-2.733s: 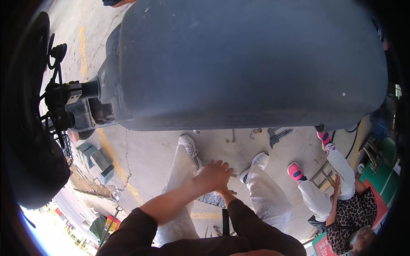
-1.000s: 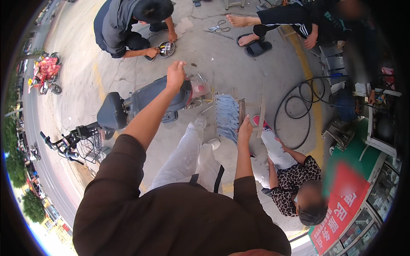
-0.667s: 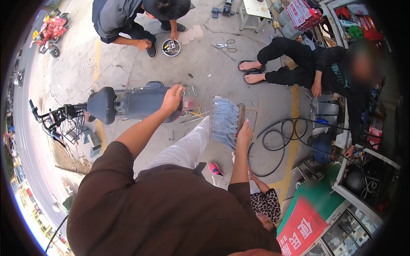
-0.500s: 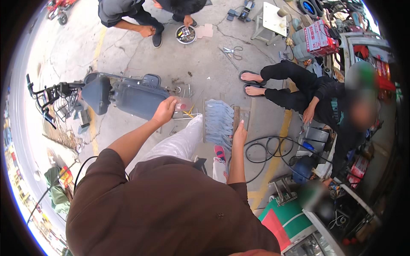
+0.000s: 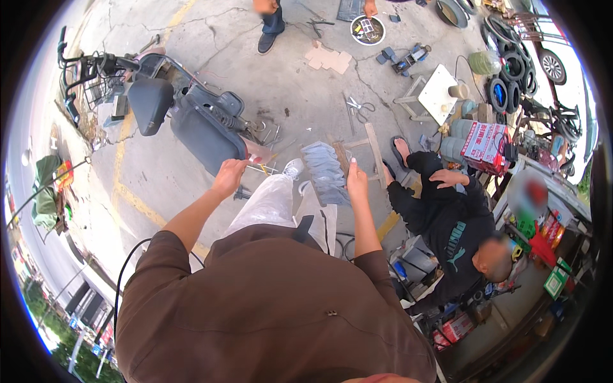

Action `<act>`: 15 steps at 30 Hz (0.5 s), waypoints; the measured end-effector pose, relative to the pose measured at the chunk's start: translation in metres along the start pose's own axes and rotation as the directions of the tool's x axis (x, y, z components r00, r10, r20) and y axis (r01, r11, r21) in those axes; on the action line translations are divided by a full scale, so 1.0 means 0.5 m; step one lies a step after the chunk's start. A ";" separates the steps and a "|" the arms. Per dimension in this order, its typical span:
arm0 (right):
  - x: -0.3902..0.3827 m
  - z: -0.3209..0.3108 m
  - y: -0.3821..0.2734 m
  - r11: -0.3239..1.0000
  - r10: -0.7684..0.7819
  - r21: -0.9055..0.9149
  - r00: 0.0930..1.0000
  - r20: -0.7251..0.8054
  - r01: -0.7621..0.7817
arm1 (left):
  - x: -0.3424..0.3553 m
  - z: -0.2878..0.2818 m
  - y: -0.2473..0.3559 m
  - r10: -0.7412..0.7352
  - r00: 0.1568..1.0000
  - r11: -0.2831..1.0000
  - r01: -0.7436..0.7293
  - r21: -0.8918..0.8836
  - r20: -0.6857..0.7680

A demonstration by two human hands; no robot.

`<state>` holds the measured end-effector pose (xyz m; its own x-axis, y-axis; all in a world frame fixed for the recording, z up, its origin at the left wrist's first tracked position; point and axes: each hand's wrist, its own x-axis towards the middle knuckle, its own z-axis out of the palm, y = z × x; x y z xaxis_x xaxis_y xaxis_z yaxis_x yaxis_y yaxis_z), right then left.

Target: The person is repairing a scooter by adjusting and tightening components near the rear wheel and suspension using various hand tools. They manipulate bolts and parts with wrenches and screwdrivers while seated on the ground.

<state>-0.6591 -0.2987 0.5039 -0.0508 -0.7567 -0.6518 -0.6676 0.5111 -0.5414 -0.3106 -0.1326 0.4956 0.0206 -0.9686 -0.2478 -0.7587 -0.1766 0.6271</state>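
My right hand (image 5: 357, 182) is closed on the edge of a small wooden-framed stool (image 5: 324, 171). Its seat is wrapped in rumpled grey-blue cloth strips, and bare wooden bars stick out beyond it. The stool hangs tilted in front of my legs. My left hand (image 5: 228, 177) has its fingers curled near the tail of a dark electric scooter (image 5: 199, 137). A pinkish, partly see-through thing (image 5: 257, 153) shows at those fingertips; what it is, and whether I hold it or it belongs to the scooter, I cannot make out.
A person in black (image 5: 447, 236) sits close on my right. Another person's shoe (image 5: 271, 42) is at the far side, near a round basin (image 5: 368, 30) of small parts. Scissors (image 5: 361, 112), cardboard (image 5: 327, 57) and a white stool (image 5: 435, 96) stand or lie ahead. Tires (image 5: 513, 64) are stacked far right.
The view has swung, and the scooter now shows more of its rear. The cloth-wrapped stool has tilted, showing its wooden bars. My left hand appears lower and farther left.
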 end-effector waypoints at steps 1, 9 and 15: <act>0.036 0.008 0.005 0.997 -0.052 -0.061 0.998 0.019 0.053 | 0.000 -0.001 0.003 0.007 1.000 1.000 -0.007 0.010 -0.015; 0.200 0.000 -0.199 0.949 -0.219 -0.149 0.921 0.322 0.278 | -0.001 -0.024 0.008 -0.104 0.995 0.981 0.101 0.164 0.007; 0.296 0.029 -0.379 0.892 -0.255 -0.228 0.849 0.463 0.392 | -0.006 -0.032 0.007 -0.177 0.984 0.967 0.166 0.194 0.037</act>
<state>-0.5292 -0.5019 0.5023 0.4707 -0.5841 -0.6613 -0.7842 0.0665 -0.6169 -0.3030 -0.1332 0.5102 0.1301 -0.9151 -0.3817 -0.8563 -0.2978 0.4220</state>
